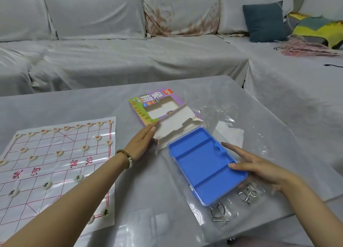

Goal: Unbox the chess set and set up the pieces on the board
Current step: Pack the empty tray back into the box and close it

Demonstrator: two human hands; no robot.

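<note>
A paper Chinese chess board [55,165] lies on the left of the table with several round cream pieces [97,137] on its lines. A purple cardboard box [157,105] with an open torn flap sits mid-table. My left hand [143,143] rests flat with straight fingers on the box's flap. An empty blue plastic case [204,165] with compartments lies in front of the box. My right hand [259,166] touches the case's right edge with extended fingers.
Clear plastic wrapping [250,127] lies under and right of the case. Two metal wire puzzles [248,193] sit near the table's front right. A grey-covered sofa [148,57] with a dark blue cushion [265,21] stands behind the table.
</note>
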